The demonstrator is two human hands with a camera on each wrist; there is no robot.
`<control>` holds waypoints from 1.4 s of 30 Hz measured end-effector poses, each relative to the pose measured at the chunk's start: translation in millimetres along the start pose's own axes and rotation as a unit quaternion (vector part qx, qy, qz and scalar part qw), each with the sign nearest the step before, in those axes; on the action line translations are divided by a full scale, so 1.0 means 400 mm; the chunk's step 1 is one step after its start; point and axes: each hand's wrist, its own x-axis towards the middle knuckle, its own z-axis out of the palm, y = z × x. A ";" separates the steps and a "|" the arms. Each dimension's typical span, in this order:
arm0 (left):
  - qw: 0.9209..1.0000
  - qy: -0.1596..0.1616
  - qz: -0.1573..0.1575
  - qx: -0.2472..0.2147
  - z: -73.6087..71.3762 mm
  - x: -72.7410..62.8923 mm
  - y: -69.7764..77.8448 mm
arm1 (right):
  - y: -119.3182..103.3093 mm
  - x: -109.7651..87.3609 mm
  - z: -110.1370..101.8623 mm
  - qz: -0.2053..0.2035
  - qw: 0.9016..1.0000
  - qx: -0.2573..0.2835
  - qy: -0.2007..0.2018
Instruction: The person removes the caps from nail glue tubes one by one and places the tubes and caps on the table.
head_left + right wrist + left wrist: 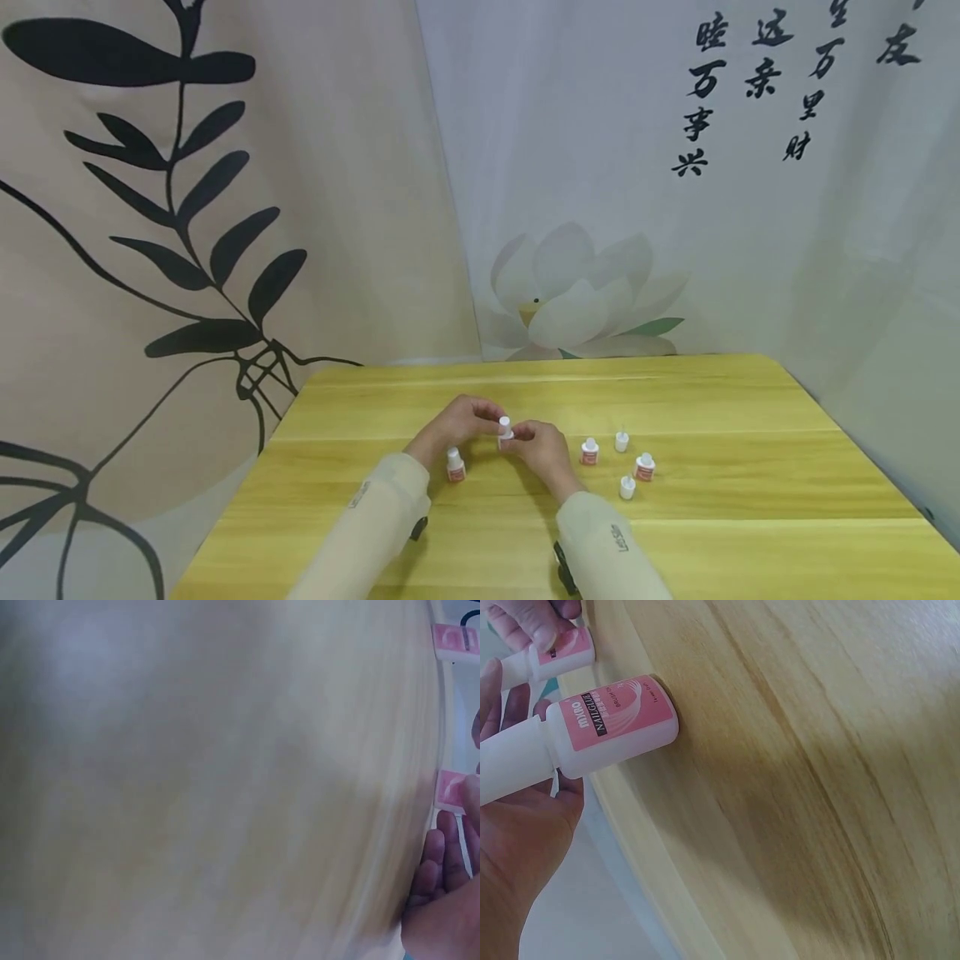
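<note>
A small white plastic bottle with a pink label is sitting between the person's two hands, around the middle of the surface's width and nearer its far edge than the lower border of the head view; whether its base is touching the wood is not clear. The right hand is pinching the bottle's body, its grip closing over the label, with the thumb pressing there in the left wrist view. The left hand is reaching in from the other side, its fingertips gripping the bottle's tall white plastic cap.

Just beside the left wrist, toward the surface's left edge, a second white bottle with a pink label and a tall cap is standing upright; its print is reading "NAIL GLUE" in the left wrist view. Toward the right edge, two more white bottles with pink labels are standing with short white tops, one nearer the right hand, the other farther right. Two loose white plastic caps are standing near them, one closer to the far edge, one nearer the person.

Cream sleeves are covering both forearms. The yellow wood-grained surface is carrying everything, and behind its far edge a pale fabric backdrop is showing dark leaves, a white flower and black characters.
</note>
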 end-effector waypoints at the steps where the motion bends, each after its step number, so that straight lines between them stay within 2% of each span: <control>1: 1.000 0.000 0.000 0.000 0.000 0.000 0.001 | 0.000 0.000 -0.001 0.000 1.000 0.002 0.000; 12: 1.000 0.003 -0.010 -0.002 0.001 0.001 0.003 | -0.001 -0.006 -0.006 -0.002 1.000 0.003 -0.005; 20: 1.000 0.010 -0.001 -0.001 0.002 0.002 0.002 | 0.004 -0.001 -0.006 -0.001 1.000 0.005 -0.010; 29: 1.000 0.001 -0.011 0.003 -0.003 0.005 0.003 | 0.011 0.004 -0.006 -0.004 1.000 0.002 -0.015; 36: 1.000 -0.001 0.000 -0.007 -0.002 0.007 0.001 | 0.014 0.006 -0.007 -0.005 1.000 0.001 -0.020; 42: 1.000 -0.003 -0.001 0.002 -0.003 0.008 0.000 | 0.013 0.003 -0.009 0.001 1.000 0.002 -0.026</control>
